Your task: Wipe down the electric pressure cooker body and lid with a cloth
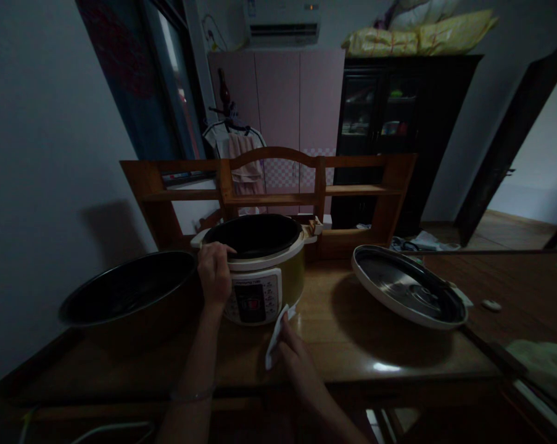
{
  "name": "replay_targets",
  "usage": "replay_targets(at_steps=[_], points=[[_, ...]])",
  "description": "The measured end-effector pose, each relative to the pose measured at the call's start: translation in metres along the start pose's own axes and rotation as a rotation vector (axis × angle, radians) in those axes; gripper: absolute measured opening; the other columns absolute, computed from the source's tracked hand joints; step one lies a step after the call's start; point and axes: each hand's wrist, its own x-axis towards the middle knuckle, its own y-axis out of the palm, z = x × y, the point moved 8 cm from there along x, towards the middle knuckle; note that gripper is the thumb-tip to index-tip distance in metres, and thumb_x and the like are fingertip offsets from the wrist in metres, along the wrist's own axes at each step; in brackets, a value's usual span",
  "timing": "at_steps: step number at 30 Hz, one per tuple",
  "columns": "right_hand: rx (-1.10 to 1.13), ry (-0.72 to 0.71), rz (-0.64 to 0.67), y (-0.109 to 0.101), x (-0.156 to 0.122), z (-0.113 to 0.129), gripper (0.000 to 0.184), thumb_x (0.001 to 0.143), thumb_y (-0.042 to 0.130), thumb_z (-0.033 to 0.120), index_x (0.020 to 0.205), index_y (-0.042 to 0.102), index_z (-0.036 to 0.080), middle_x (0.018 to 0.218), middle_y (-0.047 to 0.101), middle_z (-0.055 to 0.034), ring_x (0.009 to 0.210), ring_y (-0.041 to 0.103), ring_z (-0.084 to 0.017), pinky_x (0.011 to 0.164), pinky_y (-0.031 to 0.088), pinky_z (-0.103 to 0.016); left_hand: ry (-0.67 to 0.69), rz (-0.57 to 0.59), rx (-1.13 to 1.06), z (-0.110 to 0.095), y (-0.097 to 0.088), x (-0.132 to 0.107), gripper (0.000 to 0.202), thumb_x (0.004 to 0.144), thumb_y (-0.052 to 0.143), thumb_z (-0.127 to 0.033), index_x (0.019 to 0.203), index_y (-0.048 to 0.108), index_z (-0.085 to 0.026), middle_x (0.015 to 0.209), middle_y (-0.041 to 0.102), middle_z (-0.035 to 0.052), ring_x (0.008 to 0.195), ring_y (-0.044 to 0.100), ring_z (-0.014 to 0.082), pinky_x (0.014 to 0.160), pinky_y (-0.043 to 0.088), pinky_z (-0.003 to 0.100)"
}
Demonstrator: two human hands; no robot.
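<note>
An open olive-green electric pressure cooker (285, 274) with a white control panel stands on the wooden table (352, 333), its dark inner cavity showing. My left hand (214, 271) grips the cooker's rim at its left front, fingers curled over the edge. My right hand (291, 353) is closed on a white cloth (277, 336) and presses it against the cooker's lower front right. The removed black inner pot (130, 296) sits to the left of the cooker. The cooker's lid (408, 287) lies upside down to the right, tilted.
A wooden shelf unit (278, 185) stands at the back of the table. Behind are a pink wardrobe (301, 105), a dark cabinet (389, 117) and a clothes rack. A small pale object (491, 304) lies at far right. The room is dim.
</note>
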Motion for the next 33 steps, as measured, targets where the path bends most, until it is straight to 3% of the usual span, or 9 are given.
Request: replay_targets(at_steps=[10, 13, 16, 19, 22, 24, 27, 30, 33], points=[[-0.022, -0.013, 0.058, 0.004, -0.006, 0.009, 0.072, 0.081, 0.045, 0.017, 0.153, 0.043, 0.022, 0.144, 0.058, 0.0005, 0.141, 0.044, -0.023, 0.119, 0.031, -0.042, 0.008, -0.001, -0.002, -0.001, 0.000, 0.000, 0.044, 0.103, 0.031, -0.039, 0.076, 0.061, -0.022, 0.083, 0.060, 0.0044, 0.097, 0.055, 0.0214, 0.097, 0.040, 0.037], [-0.092, -0.023, 0.052, -0.003, -0.008, 0.016, 0.067, 0.086, 0.045, 0.019, 0.153, 0.043, 0.023, 0.151, 0.051, 0.0003, 0.143, 0.043, -0.023, 0.120, 0.030, -0.044, 0.002, 0.000, 0.003, -0.001, 0.000, 0.000, 0.044, 0.103, 0.031, -0.039, 0.076, 0.061, -0.022, 0.082, 0.059, 0.0044, 0.096, 0.055, 0.0217, 0.097, 0.039, 0.037], [-0.309, -0.107, -0.071, -0.030, -0.008, 0.039, 0.065, 0.093, 0.044, 0.025, 0.157, 0.033, 0.022, 0.160, 0.038, -0.0035, 0.148, 0.036, -0.023, 0.122, 0.028, -0.048, -0.006, 0.006, 0.005, -0.001, 0.000, 0.001, 0.044, 0.102, 0.031, -0.040, 0.075, 0.061, -0.022, 0.083, 0.059, 0.0045, 0.096, 0.055, 0.0218, 0.095, 0.040, 0.037], [-0.654, -0.352, -0.207, -0.057, -0.010, 0.082, 0.068, 0.095, 0.041, 0.020, 0.160, 0.022, 0.022, 0.164, 0.028, -0.0058, 0.151, 0.028, -0.023, 0.123, 0.026, -0.050, -0.002, 0.010, 0.004, -0.002, 0.000, 0.000, 0.044, 0.103, 0.031, -0.039, 0.076, 0.061, -0.022, 0.083, 0.060, 0.0048, 0.097, 0.055, 0.0221, 0.096, 0.040, 0.037], [-0.986, -0.538, -0.243, -0.069, -0.010, 0.107, 0.071, 0.092, 0.041, 0.012, 0.160, 0.023, 0.022, 0.164, 0.028, -0.0071, 0.153, 0.023, -0.023, 0.124, 0.026, -0.051, 0.007, 0.010, 0.003, -0.003, 0.000, 0.000, 0.043, 0.103, 0.031, -0.038, 0.076, 0.061, -0.022, 0.083, 0.060, 0.0046, 0.096, 0.055, 0.0219, 0.096, 0.039, 0.038], [-1.140, -0.522, -0.181, -0.069, -0.003, 0.099, 0.071, 0.088, 0.043, 0.006, 0.157, 0.031, 0.016, 0.162, 0.032, -0.0111, 0.153, 0.023, -0.024, 0.124, 0.028, -0.051, 0.012, 0.009, -0.002, -0.003, 0.000, 0.000, 0.043, 0.103, 0.031, -0.038, 0.076, 0.060, -0.022, 0.083, 0.060, 0.0044, 0.095, 0.055, 0.0216, 0.096, 0.039, 0.037], [-1.243, -0.386, 0.041, -0.062, 0.005, 0.065, 0.080, 0.075, 0.048, 0.000, 0.154, 0.037, 0.011, 0.161, 0.032, -0.0151, 0.152, 0.024, -0.028, 0.122, 0.031, -0.051, 0.006, 0.007, 0.001, -0.001, 0.000, 0.000, 0.043, 0.103, 0.031, -0.038, 0.076, 0.061, -0.022, 0.084, 0.060, 0.0047, 0.097, 0.055, 0.0217, 0.096, 0.039, 0.037], [-1.172, -0.396, 0.149, -0.062, -0.012, 0.061, 0.084, 0.076, 0.048, 0.000, 0.156, 0.034, 0.020, 0.160, 0.037, -0.0101, 0.149, 0.033, -0.025, 0.118, 0.039, -0.047, -0.002, -0.001, 0.009, 0.002, 0.000, 0.000, 0.043, 0.102, 0.032, -0.039, 0.076, 0.062, -0.022, 0.084, 0.060, 0.0048, 0.098, 0.055, 0.0222, 0.097, 0.039, 0.037], [-1.065, -0.573, -0.073, -0.098, -0.058, 0.110, 0.058, 0.093, 0.045, 0.010, 0.149, 0.047, 0.028, 0.142, 0.061, -0.0069, 0.130, 0.058, -0.021, 0.106, 0.053, -0.037, -0.006, -0.010, 0.008, 0.005, 0.000, 0.000, 0.043, 0.102, 0.033, -0.040, 0.076, 0.062, -0.022, 0.085, 0.060, 0.0047, 0.098, 0.055, 0.0222, 0.097, 0.039, 0.037]])
